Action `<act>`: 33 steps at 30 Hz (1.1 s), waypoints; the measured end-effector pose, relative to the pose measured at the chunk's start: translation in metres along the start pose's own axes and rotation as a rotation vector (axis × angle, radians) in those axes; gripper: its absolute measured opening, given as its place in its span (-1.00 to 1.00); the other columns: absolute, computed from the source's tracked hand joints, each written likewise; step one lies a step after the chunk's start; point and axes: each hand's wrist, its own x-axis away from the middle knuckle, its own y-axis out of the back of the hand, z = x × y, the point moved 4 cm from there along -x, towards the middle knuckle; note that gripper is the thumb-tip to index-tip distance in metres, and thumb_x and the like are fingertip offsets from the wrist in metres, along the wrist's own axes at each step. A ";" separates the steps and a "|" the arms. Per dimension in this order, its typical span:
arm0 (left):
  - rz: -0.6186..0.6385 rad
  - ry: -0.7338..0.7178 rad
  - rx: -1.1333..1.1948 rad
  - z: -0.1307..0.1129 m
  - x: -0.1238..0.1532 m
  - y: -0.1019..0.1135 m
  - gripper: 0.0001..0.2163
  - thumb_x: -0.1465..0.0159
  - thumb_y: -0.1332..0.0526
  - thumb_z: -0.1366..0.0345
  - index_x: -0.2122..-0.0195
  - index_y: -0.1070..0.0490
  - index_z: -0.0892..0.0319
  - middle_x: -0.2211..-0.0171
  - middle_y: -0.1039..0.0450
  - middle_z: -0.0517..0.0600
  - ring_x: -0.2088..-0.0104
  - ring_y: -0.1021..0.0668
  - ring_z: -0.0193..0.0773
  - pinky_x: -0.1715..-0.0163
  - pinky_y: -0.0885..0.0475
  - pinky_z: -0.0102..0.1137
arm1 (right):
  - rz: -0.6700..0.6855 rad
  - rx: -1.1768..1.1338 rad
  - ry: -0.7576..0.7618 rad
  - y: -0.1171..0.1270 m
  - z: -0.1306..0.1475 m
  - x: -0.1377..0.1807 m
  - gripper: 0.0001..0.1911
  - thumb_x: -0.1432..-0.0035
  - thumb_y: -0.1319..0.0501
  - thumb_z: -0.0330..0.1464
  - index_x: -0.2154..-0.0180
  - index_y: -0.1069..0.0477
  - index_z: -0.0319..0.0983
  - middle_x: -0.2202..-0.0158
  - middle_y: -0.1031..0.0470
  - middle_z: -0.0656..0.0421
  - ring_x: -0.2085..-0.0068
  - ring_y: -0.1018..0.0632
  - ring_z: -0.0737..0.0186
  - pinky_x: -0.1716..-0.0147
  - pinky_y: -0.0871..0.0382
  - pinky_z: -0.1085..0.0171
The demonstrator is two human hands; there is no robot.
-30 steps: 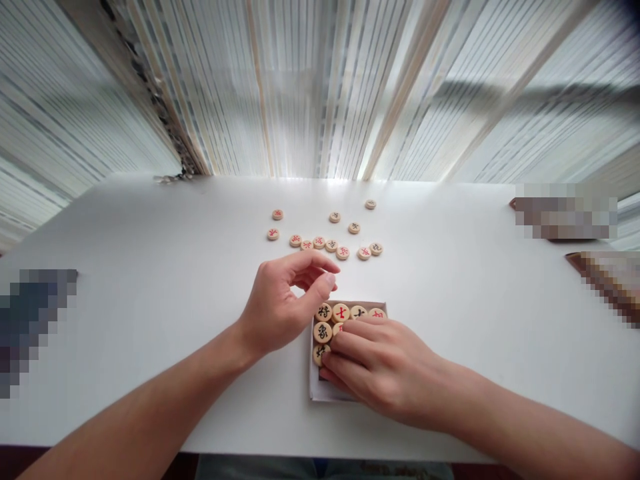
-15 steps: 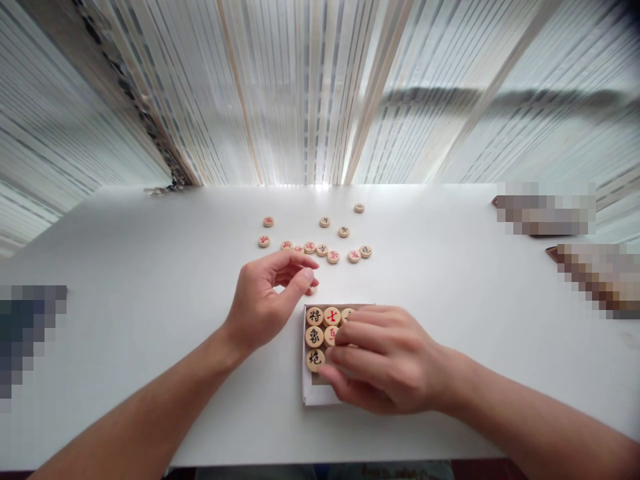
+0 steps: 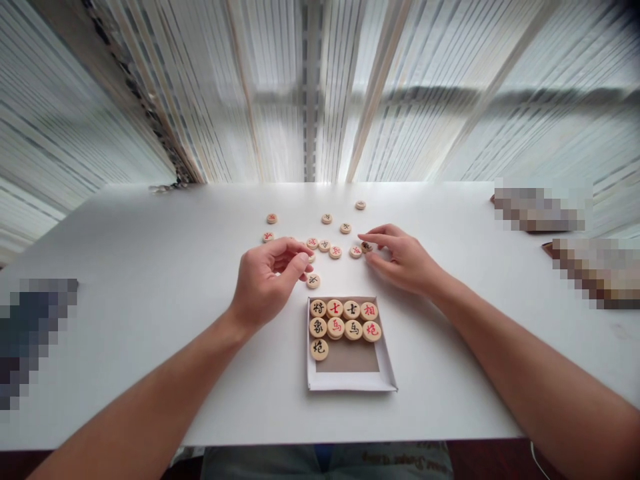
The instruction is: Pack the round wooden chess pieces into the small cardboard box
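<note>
My left hand [image 3: 270, 280] hovers over the table left of centre, fingers loosely curled and thumb apart; I see nothing held in it. By its fingertips lies a xiangqi piece with a black character [image 3: 313, 281]. My right hand [image 3: 400, 259] reaches the scattered pieces, its forefinger and thumb spread around a dark-marked xiangqi piece [image 3: 367, 247] on the table. A red-marked piece [image 3: 355, 252] lies just left of that one. Between my forearms stands a shallow white box [image 3: 387, 373] with two full rows of pieces and one black-marked piece [image 3: 319, 349] in the front row.
Several more xiangqi pieces [image 3: 335, 253] lie beyond the box on the white table [image 3: 150, 267]. Blurred-out objects are at the left [image 3: 35, 340] and the right [image 3: 595, 273]. A striped curtain [image 3: 280, 93] hangs at the table's far edge.
My right hand has moved from over the box, forward and away, to the scattered pieces, uncovering the pieces in the box. My left hand stays nearly where it was. The view has shifted slightly.
</note>
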 end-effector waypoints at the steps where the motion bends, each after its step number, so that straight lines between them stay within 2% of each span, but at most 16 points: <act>1: 0.003 -0.005 -0.003 0.000 0.000 0.000 -0.89 -0.32 -0.33 0.31 0.30 -0.62 0.20 0.36 -0.69 0.03 0.37 -0.74 -0.20 0.37 -0.62 -0.40 | 0.009 0.006 0.006 -0.001 0.000 0.000 -0.62 -0.31 -0.26 -0.32 -0.10 -0.67 -0.23 -0.02 -0.61 -0.05 0.25 -0.60 0.12 0.27 -0.50 0.16; 10: 0.045 -0.037 -0.026 -0.002 0.004 -0.004 -0.90 -0.34 -0.31 0.34 0.27 -0.62 0.20 0.38 -0.67 0.01 0.37 -0.72 -0.22 0.36 -0.61 -0.39 | -0.001 0.035 -0.008 0.003 0.000 -0.002 -0.73 -0.38 -0.28 -0.34 -0.01 -0.67 -0.30 0.14 -0.58 -0.01 0.35 -0.55 0.17 0.24 -0.49 0.13; 13: 0.073 -0.017 -0.003 -0.001 0.006 -0.006 -0.91 -0.35 -0.33 0.33 0.24 -0.63 0.22 0.40 -0.65 0.01 0.39 -0.71 -0.23 0.36 -0.61 -0.40 | -0.093 -0.009 0.021 0.009 0.018 0.001 -0.80 -0.36 -0.35 -0.33 0.04 -0.66 -0.27 0.21 -0.58 0.05 0.39 -0.53 0.21 0.30 -0.48 0.17; 16: 0.124 0.017 0.054 -0.002 0.009 -0.010 -0.91 -0.34 -0.36 0.32 0.21 -0.64 0.22 0.38 -0.67 0.03 0.38 -0.70 -0.24 0.36 -0.61 -0.41 | -0.218 -0.145 0.151 0.015 0.049 0.011 -0.83 -0.33 -0.42 -0.35 0.06 -0.62 -0.25 0.22 -0.60 0.09 0.39 -0.54 0.24 0.35 -0.48 0.21; 20: 0.209 0.064 0.095 -0.006 0.014 -0.018 -0.89 -0.34 -0.40 0.29 0.20 -0.66 0.22 0.33 -0.70 0.04 0.35 -0.69 -0.26 0.34 -0.61 -0.42 | -0.204 -0.269 0.322 0.010 0.081 0.026 -0.77 -0.32 -0.45 -0.41 0.01 -0.56 -0.24 0.21 -0.61 0.11 0.36 -0.55 0.28 0.36 -0.50 0.25; 23: 0.253 0.097 0.123 -0.006 0.017 -0.021 -0.85 -0.35 -0.42 0.25 0.19 -0.67 0.24 0.27 -0.73 0.09 0.29 -0.73 -0.20 0.27 -0.64 -0.39 | -0.185 -0.333 0.387 0.006 0.089 0.032 -0.71 -0.30 -0.47 -0.43 -0.03 -0.54 -0.25 0.20 -0.60 0.10 0.36 -0.54 0.29 0.36 -0.52 0.26; 28: 0.293 0.194 0.225 -0.006 0.019 -0.023 -0.85 -0.35 -0.43 0.27 0.19 -0.68 0.26 0.28 -0.74 0.09 0.30 -0.72 -0.24 0.27 -0.63 -0.44 | -0.191 -0.419 0.424 0.007 0.093 0.035 -0.66 -0.25 -0.48 -0.51 -0.03 -0.55 -0.25 0.20 -0.58 0.08 0.35 -0.53 0.27 0.37 -0.53 0.25; 33: 0.354 0.257 0.320 -0.009 0.019 -0.025 -0.89 -0.33 -0.45 0.30 0.23 -0.73 0.24 0.39 -0.68 0.00 0.46 -0.59 -0.42 0.40 -0.55 -0.56 | -0.184 -0.514 0.391 0.006 0.094 0.036 -0.66 -0.22 -0.51 -0.49 -0.01 -0.58 -0.24 0.22 -0.60 0.08 0.35 -0.55 0.25 0.38 -0.55 0.24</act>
